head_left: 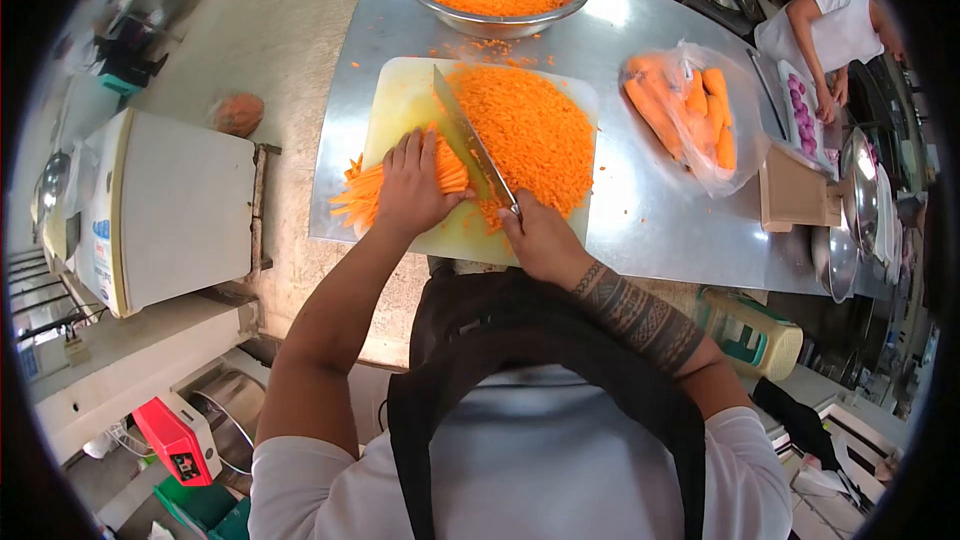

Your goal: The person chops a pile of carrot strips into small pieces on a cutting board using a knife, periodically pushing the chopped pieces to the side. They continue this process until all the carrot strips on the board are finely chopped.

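My right hand [545,240] is wrapped round the handle of a kitchen knife [470,132], its long blade slanting up and left over the board. Pressed down on a bundle of carrot sticks [362,186], my left hand [412,185] holds them to the left of the blade. Their far ends stick out past the board's left edge. A large heap of finely chopped carrot [530,135] lies right of the knife. All of this rests on a pale cutting board [390,105].
A metal bowl [500,28] of chopped carrot stands behind the board on the steel table [640,240]. To the right lie a plastic bag of peeled carrots [690,110] and a cardboard box [790,185]. A co-worker [830,25] stands at the far right beside a tray of purple onions [803,115].
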